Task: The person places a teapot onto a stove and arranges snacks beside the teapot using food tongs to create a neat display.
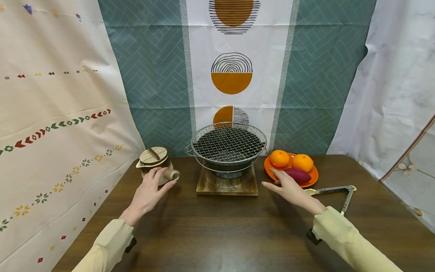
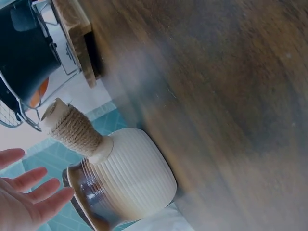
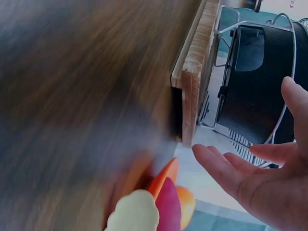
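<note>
At the left, my left hand (image 1: 147,193) hovers by a ceramic side-handle pot (image 2: 137,171), its fingers relaxed and apart. The pot's twine-wrapped handle (image 2: 76,131) points toward the grill, and a round wooden lid (image 1: 151,155) covers the top. Nothing is in that hand; part of the pot is hidden behind it in the head view. My right hand (image 1: 292,192) is held over the table between the grill and an orange plate (image 1: 315,176), fingers loosely extended and holding nothing. Two mandarins (image 1: 303,163) and a purple sweet potato (image 1: 297,175) lie on the plate.
A round tabletop grill (image 1: 229,145) with a wire mesh stands on a wooden board (image 1: 252,186) at the back centre. Metal tongs (image 1: 333,189) with pale tips lie spread beside my right forearm. Patterned cloths hang behind and at both sides.
</note>
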Demonstrator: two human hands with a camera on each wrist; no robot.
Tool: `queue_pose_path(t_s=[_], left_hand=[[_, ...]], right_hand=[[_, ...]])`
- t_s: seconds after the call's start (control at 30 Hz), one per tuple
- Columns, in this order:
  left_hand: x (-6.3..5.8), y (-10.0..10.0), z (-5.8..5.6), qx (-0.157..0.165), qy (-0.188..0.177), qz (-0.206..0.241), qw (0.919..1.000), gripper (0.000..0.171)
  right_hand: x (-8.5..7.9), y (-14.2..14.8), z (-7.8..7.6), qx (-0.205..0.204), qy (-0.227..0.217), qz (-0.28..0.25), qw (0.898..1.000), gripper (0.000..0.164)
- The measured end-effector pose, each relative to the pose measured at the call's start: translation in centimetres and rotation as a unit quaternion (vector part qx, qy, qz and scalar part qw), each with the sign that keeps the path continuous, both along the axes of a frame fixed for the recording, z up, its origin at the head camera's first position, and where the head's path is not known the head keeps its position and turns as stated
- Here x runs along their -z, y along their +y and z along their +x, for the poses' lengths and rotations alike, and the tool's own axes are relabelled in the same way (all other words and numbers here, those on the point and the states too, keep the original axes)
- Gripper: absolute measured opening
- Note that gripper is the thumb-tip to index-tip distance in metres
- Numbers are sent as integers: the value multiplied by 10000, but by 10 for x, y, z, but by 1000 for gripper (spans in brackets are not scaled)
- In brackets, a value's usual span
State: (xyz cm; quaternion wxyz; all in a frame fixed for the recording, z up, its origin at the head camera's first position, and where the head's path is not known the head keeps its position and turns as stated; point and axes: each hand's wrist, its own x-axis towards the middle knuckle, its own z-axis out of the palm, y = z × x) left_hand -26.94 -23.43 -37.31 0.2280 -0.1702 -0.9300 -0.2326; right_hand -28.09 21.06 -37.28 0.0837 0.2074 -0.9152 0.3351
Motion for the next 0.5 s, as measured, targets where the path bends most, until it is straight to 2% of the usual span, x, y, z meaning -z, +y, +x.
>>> queue_pose_path(t_s=[0.1, 0.2, 0.37, 0.5], left_hand=[[0, -2, -1, 72, 60, 154, 9998, 56], [0, -4, -2, 140, 91, 294, 9994, 53], [0, -5, -2, 179, -4, 508, 9985, 52], [0, -5, -3, 176, -147, 688, 9974, 54]], right_hand=[[0, -3, -3, -49, -142, -173, 9997, 71], [0, -6, -6, -62, -496, -471, 9976, 68], [3, -9, -11, 143, -1343, -1136, 9843, 71], [5, -12, -15, 266, -1704, -1426, 9746, 76]])
